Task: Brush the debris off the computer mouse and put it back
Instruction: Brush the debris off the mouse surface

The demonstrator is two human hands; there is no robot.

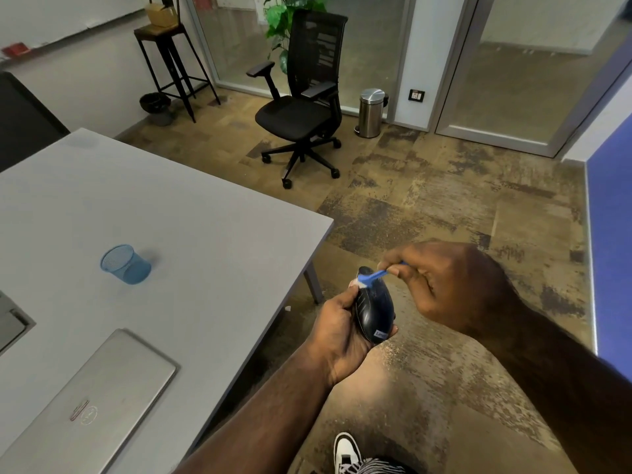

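A glossy black computer mouse [373, 311] with a small label near its bottom end sits in my left hand [337, 331], which grips it from the left and below, off the table's right edge and above the floor. My right hand [441, 285] pinches the handle of a small blue brush [372, 277]. The brush's white bristles touch the mouse's upper left end. The grey table [178, 241] lies to the left of both hands.
On the table stand a blue mesh cup [124, 264] and a shut silver laptop [92, 401]. A black office chair [301, 107], a steel bin [371, 112] and a tall stool [171, 59] stand on the patterned floor beyond. My shoe [347, 451] is below.
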